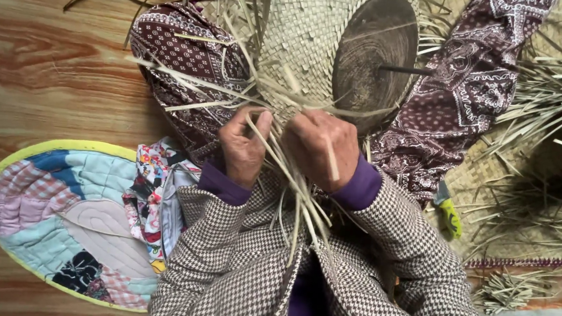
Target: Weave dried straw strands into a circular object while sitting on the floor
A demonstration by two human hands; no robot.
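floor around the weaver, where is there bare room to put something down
Bare wood floor lies on the left, bordered by the quilted mat below and the patterned trouser leg. The right is crowded: loose straw strips cover the woven mat. Both hands, left and right, grip strands.

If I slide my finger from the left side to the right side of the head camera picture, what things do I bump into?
Patchwork cushion → flowery cloth → left hand → right hand → dark round wooden block → green-handled tool → loose pile of straw strips.
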